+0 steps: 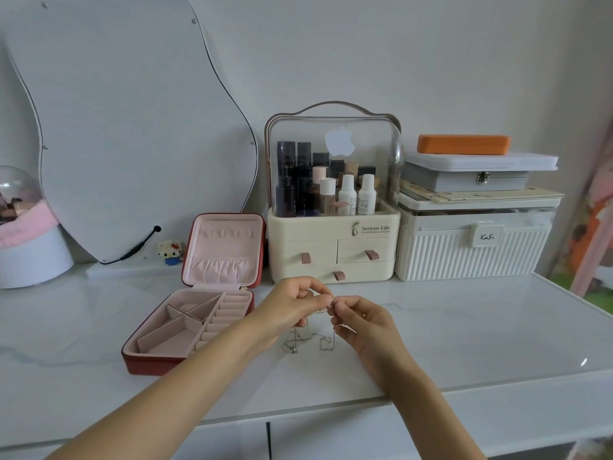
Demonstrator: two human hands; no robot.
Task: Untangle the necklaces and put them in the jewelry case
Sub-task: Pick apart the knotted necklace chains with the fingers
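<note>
A white marble-look table [464, 327] is seen from above, with two bare arms reaching forward. Thin tangled necklaces [311, 333] are held up over the middle of the table. The left hand [292, 303] is pinched on the chains with curled fingers, and the right hand [361, 322] is pinched on them just beside it; a ring is worn on the right hand. Loops of chain hang below the hands, their lowest ends at the tabletop. To the left, a red jewelry case [199, 313] with pink lining lies open, its lid upright. Behind the hands, a cream cosmetics organizer [331, 240] with bottles is set, beside a white ribbed storage box [471, 250]. A wavy mirror [132, 127] is leaned against the wall.
</note>
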